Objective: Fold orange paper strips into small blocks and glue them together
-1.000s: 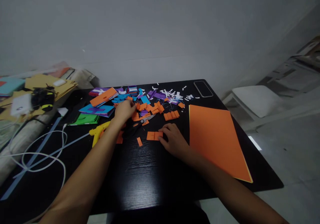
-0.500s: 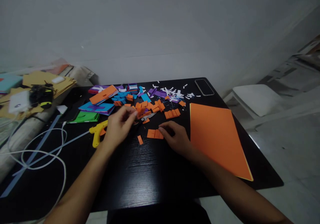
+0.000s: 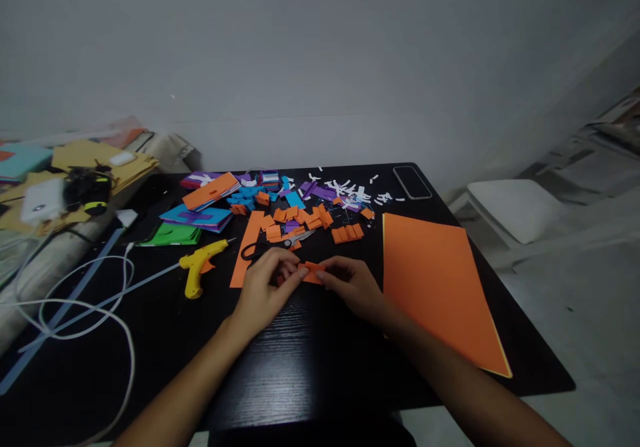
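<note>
Head view shows both hands meeting over the dark surface (image 3: 280,387), close to its middle, with a small orange paper piece (image 3: 314,274) between them. The left hand (image 3: 266,290) pinches its left end with thumb and fingertips; the right hand (image 3: 356,288) has its thumb and fingers at the right end. Whether a second scrap is tucked under the curled left fingers cannot be told.

Thin paper like this could crease or slip out of line if the two hands pull unevenly. The scissors (image 3: 299,237) lie just beyond the left hand, blades apart, with a handle loop over a long orange strip (image 3: 246,260); a forward push of the knuckles could shift them or catch a fingertip. Farther left, the yellow glue gun (image 3: 201,264) points its nozzle toward that strip; if it is hot, which cannot be seen, a stray touch could burn. A sweeping wrist might also scatter the loose orange pieces (image 3: 314,219) behind the scissors.
</note>
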The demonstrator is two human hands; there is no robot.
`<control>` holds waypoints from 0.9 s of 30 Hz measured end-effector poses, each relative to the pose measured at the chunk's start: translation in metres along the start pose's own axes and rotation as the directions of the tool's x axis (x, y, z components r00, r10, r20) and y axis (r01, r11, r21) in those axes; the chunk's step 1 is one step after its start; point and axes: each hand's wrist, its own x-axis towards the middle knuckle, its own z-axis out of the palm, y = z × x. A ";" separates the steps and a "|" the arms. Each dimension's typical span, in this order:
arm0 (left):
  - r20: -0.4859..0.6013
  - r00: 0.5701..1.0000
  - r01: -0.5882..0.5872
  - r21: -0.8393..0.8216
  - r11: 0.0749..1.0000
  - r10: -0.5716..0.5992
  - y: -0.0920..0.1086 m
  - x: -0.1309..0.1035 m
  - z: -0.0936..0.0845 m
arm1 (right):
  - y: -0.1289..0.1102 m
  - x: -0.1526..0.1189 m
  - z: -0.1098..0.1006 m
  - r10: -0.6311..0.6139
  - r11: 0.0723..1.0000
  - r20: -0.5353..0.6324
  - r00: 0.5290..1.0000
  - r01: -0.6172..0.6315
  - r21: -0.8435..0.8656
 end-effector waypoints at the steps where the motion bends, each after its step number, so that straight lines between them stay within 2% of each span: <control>1: -0.008 0.993 0.114 -0.094 0.989 -0.115 0.000 0.000 0.002 | 0.001 0.000 0.001 -0.011 1.000 -0.002 1.000 0.011 -0.008; 3: 0.033 0.963 0.269 -0.229 0.935 -0.269 -0.001 -0.001 0.005 | 0.003 0.000 0.002 -0.023 1.000 -0.006 1.000 0.023 -0.004; 6: 0.090 0.941 0.337 -0.277 0.900 -0.325 -0.003 -0.002 0.007 | 0.005 0.000 0.004 -0.041 0.999 -0.051 0.998 0.041 0.017; 11: 0.104 0.953 0.301 -0.208 0.931 -0.285 -0.004 -0.002 0.004 | 0.002 0.000 0.003 -0.064 0.998 -0.086 0.994 0.062 -0.018; 15: 0.182 0.950 0.285 -0.178 0.942 -0.253 -0.004 0.000 0.003 | -0.003 0.000 0.002 -0.079 0.997 -0.099 0.992 0.080 0.009; 19: 0.239 0.940 0.307 -0.274 0.911 -0.244 -0.003 0.001 0.005 | -0.003 0.002 0.001 -0.080 0.995 -0.095 0.992 0.086 0.060; 23: 0.252 0.942 0.302 -0.341 0.890 -0.223 -0.002 -0.001 0.007 | 0.003 0.004 0.001 -0.012 0.983 -0.014 1.000 0.014 0.183; 25: 0.272 0.944 0.260 -0.271 0.927 -0.185 -0.003 -0.003 0.006 | 0.005 0.004 0.000 0.013 0.973 0.007 1.000 -0.014 0.230; 27: 0.291 0.948 0.177 -0.132 0.975 -0.133 -0.003 -0.003 0.003 | 0.005 0.004 0.000 0.030 0.970 -0.001 1.000 -0.029 0.241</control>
